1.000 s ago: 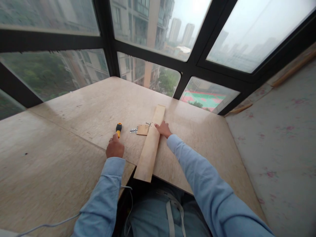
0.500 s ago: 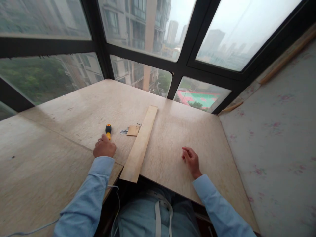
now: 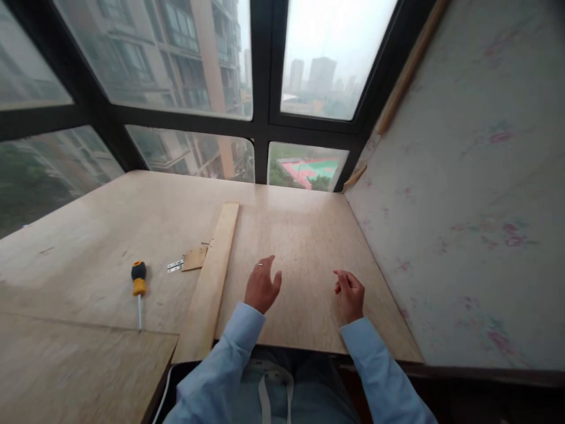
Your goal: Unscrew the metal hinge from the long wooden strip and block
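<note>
Over the pale wooden tabletop [image 3: 304, 235], my left hand [image 3: 262, 285] is held with thumb and fingers apart and nothing in it. It is just right of a long narrow board [image 3: 212, 274]. My right hand [image 3: 350, 293] is farther right, its fingertips pinched together; whatever they may hold is too small to make out. A screwdriver [image 3: 139, 285] with a black and yellow handle lies at the left, its shaft toward me. Between it and the board are a small wooden piece [image 3: 194, 259] and a metal hinge [image 3: 175, 266] at its left edge. A screw [image 3: 205, 243] shows near the board.
Dark-framed windows [image 3: 261, 147] border the table's far side. A wall with flowered paper [image 3: 441, 235] runs along the right. The near end of the long board reaches the table's front edge, and a white cable [image 3: 162, 396] hangs below there.
My left hand has let go of the screwdriver and moved right, past the long board, its fingers now apart. My right hand stays pinched. The view has turned to the right.
</note>
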{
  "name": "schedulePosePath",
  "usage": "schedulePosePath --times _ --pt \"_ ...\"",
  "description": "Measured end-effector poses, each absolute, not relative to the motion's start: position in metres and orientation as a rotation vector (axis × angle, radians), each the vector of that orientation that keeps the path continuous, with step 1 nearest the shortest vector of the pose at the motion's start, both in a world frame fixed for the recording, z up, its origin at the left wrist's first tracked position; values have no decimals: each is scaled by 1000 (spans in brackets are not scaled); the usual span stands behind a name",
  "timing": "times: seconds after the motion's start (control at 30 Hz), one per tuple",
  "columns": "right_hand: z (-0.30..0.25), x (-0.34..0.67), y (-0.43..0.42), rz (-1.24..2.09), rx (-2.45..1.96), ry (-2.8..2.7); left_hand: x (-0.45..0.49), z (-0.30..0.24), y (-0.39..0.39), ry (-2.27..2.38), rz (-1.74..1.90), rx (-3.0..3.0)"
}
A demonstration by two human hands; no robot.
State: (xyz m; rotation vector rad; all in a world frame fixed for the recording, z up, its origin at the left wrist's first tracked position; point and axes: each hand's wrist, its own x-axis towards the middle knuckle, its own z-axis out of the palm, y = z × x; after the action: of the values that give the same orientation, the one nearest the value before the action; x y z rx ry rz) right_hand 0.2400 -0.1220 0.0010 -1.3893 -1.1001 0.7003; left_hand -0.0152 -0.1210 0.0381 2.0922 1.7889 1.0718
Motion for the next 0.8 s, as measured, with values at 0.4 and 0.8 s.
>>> schedulePosePath --times 0.4,0.8 --pt "-1 238 -120 787 -1443 -1085 58 -13 -136 1476 1112 2053" --pt "-2 237 -120 738 -1443 -1131 51 -17 -145 1425 1171 2034"
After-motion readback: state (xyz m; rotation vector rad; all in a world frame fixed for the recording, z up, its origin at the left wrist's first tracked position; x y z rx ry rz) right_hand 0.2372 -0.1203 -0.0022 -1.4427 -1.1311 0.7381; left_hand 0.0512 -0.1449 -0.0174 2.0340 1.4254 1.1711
